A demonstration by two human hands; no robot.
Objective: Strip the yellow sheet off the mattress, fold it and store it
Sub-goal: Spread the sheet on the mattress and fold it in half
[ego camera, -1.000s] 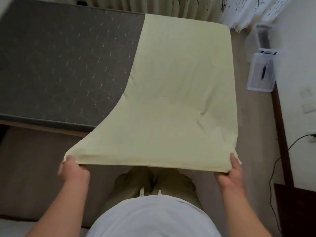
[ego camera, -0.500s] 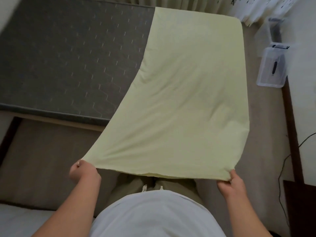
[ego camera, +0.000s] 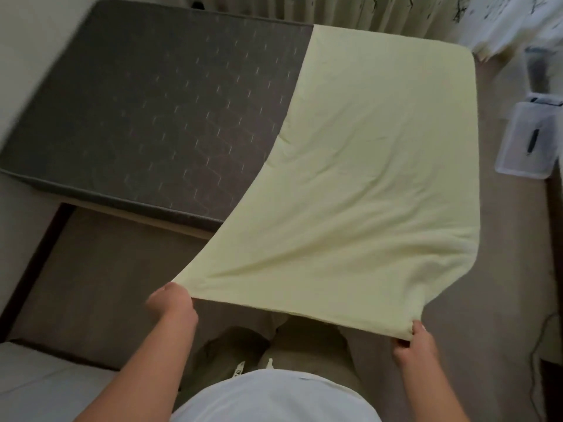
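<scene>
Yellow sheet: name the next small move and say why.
Probably keep pulling the yellow sheet toward the body. The left hand and right hand each pinch a near corner, yet its far half still lies on the mattress.

Beige floor (ego camera: 502,269); pleated curtains (ego camera: 350,13) at far side; a clear plastic box (ego camera: 527,141) at right wall.
</scene>
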